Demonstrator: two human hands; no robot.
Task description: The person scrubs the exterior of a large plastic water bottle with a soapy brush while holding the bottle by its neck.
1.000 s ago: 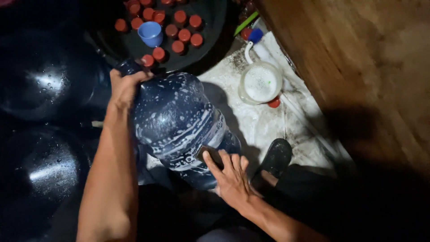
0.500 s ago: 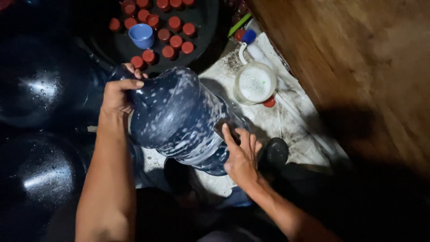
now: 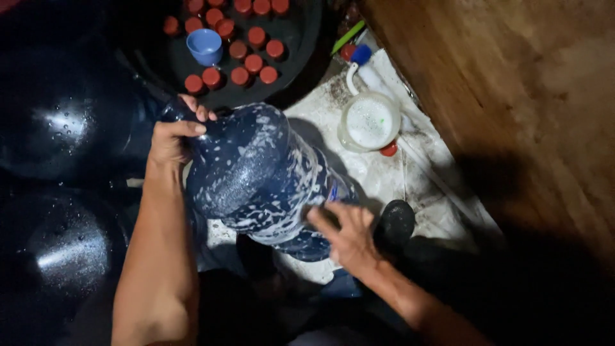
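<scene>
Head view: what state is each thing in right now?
Jug: tilted, streaked with white suds, held at both ends.
Left hand: gripping the jug's neck end.
Right hand: fingers spread on the jug's lower end.
Scoop: upright, foamy liquid inside.
Red caps: loose in the dark basin.
Blue cup: upright among the caps.

**Wet plastic, worn wood**

The large water bottle (image 3: 262, 173) is dark blue translucent plastic, glossy and streaked with white soapy foam. Left of it, two rounded dark bottles (image 3: 57, 128) shine wet, beaded with drops. Above it, the red caps (image 3: 246, 64) and the blue cup (image 3: 205, 46) look like smooth matt plastic. Right of it, the white cloth (image 3: 384, 173) is stained and grubby, and the wooden boards (image 3: 512, 83) are rough and matt.
</scene>
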